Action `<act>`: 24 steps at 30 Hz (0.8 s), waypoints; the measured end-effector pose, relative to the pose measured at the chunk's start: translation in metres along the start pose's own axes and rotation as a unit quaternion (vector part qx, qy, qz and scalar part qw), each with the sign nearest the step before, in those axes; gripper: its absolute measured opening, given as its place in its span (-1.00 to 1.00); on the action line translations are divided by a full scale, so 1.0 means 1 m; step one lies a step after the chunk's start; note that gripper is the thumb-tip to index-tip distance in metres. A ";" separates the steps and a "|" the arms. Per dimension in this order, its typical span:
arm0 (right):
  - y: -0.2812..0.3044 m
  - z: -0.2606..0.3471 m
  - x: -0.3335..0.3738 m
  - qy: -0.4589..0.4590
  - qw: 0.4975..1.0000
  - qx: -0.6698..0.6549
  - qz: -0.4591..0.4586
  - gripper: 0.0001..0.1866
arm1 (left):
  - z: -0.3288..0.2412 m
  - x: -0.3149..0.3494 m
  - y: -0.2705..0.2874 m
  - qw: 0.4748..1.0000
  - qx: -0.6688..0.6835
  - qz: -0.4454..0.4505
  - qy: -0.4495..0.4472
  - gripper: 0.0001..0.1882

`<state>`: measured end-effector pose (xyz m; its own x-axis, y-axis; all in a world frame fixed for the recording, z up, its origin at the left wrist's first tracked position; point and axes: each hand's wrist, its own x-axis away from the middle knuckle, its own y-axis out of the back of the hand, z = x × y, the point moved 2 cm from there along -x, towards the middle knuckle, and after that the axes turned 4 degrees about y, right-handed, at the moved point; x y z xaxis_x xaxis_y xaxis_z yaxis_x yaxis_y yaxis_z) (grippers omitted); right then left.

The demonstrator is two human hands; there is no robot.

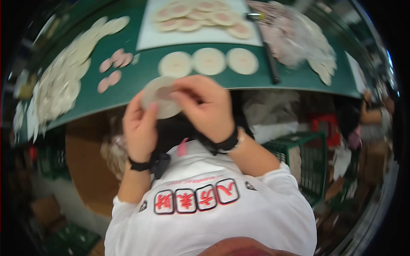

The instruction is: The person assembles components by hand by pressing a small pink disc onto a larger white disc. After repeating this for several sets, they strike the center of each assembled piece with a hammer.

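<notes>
Your left hand [140, 123] grips a flat, round cream disc [170, 110] by its edge; your right hand [209, 109], fingertips drawn together, pinches a thin, round pink piece [163, 93] over it.

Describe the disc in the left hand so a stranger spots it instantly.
Find the green table, then its front row of three cream discs. Just below the row's left end, the left hand holds a pale disc with a pink patch, which the right hand touches. Unlike its neighbours, it is held, not lying flat.
</notes>
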<state>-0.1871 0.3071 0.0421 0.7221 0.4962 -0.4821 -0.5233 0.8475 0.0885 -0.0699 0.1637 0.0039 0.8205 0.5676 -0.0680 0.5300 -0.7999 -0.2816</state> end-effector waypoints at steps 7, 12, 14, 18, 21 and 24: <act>0.008 -0.014 0.003 -0.058 0.997 -0.031 0.028 -0.82 | -0.003 0.005 -0.013 0.999 0.034 0.000 0.004 -0.59; 0.006 -0.019 0.004 -0.035 0.999 0.001 0.038 -0.81 | 0.000 0.005 -0.008 0.999 0.032 0.019 -0.006 -0.64; 0.003 -0.020 0.006 -0.037 0.999 -0.016 0.031 -0.81 | -0.002 0.007 -0.011 0.998 0.043 0.034 -0.030 -0.68; -0.004 -0.017 0.008 -0.028 0.999 -0.023 0.025 -0.78 | 0.000 0.004 -0.007 0.996 0.010 0.025 -0.085 -0.72; -0.004 -0.012 0.009 0.045 0.997 0.042 0.038 -0.76 | -0.002 0.004 -0.004 0.992 -0.022 0.018 -0.122 -0.75; -0.004 -0.007 0.007 0.094 0.994 0.043 0.033 -0.74 | -0.008 0.005 -0.002 0.987 -0.046 0.021 -0.153 -0.77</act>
<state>-0.1830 0.3061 0.0322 0.5869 0.5136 -0.6259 -0.5199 0.8317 0.1949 -0.0652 0.1660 0.0114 0.7458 0.5554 -0.3677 0.5264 -0.8297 -0.1855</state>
